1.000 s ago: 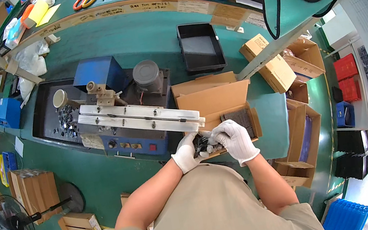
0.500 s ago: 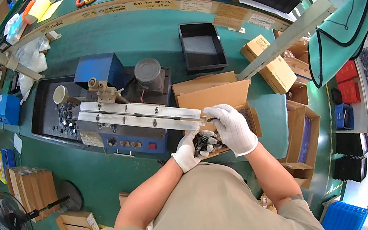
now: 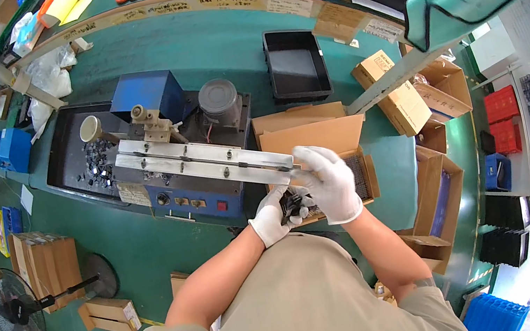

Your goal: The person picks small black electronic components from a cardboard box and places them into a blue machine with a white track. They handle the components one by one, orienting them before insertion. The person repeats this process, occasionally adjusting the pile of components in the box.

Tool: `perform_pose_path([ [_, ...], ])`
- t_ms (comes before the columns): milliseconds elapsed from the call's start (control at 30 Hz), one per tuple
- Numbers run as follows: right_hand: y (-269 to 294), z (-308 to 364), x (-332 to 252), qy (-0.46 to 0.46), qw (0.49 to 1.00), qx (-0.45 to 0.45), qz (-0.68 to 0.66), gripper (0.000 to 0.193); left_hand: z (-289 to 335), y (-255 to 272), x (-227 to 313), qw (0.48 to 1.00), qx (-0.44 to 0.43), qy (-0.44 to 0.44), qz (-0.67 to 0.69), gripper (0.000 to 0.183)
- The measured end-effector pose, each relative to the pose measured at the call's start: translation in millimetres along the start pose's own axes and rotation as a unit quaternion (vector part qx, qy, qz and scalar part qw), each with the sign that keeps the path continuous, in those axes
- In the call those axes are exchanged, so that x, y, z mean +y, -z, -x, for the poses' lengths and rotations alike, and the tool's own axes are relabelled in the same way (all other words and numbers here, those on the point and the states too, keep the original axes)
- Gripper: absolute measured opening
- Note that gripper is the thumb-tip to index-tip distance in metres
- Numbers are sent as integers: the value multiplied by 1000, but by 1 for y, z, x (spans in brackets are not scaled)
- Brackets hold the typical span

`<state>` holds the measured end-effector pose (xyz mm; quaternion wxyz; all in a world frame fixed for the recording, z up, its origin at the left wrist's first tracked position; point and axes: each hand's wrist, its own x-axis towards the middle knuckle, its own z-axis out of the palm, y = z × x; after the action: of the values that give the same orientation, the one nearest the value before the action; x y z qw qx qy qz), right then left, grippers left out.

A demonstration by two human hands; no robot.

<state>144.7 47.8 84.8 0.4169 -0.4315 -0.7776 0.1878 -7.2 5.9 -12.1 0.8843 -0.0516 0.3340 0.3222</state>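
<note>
My left hand (image 3: 267,220), in a white glove, is closed around a bunch of small black parts (image 3: 291,205) below the lower right end of a long pale metal rail (image 3: 205,165). My right hand (image 3: 334,185), gloved as well, is at that end of the rail with thumb and fingers drawn together. What lies between those fingertips is hidden or too small to name. The rail slopes across a blue bench machine (image 3: 204,201) with knobs and a red button. A dark strip of parts runs along its slot.
Behind my right hand stands an open cardboard box (image 3: 309,135) holding small parts. A black tray (image 3: 297,64) lies farther back. At the machine's left, loose black pieces (image 3: 98,163) lie in a dark tray. A slanting shelf post (image 3: 379,88) rises at the right.
My right hand has come down slightly and its fingers have closed in at the rail's end. The left hand still holds its bunch. The whole view has shifted a little.
</note>
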Motion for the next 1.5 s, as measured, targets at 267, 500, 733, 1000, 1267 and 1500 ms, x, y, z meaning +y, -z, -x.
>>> perform_pose_path([
  [267,14,26,-20,-13,983,-182,36,25,-18,20,-4,1000,-29,3,8,36],
  [500,6,48,-16,-55,962,-248,101,16,-24,9,-7,994,97,35,-27,36],
  [733,17,57,-9,11,984,-180,11,21,-27,6,-6,997,71,32,13,39],
  [1000,14,62,-15,-363,861,11,-355,5,-16,-10,-3,997,80,23,-4,44],
  [1267,22,46,13,-230,957,-94,-146,38,-15,1,0,999,17,43,4,49],
  [1500,33,11,6,-94,980,-157,78,33,-9,3,1,999,14,37,-3,48],
])
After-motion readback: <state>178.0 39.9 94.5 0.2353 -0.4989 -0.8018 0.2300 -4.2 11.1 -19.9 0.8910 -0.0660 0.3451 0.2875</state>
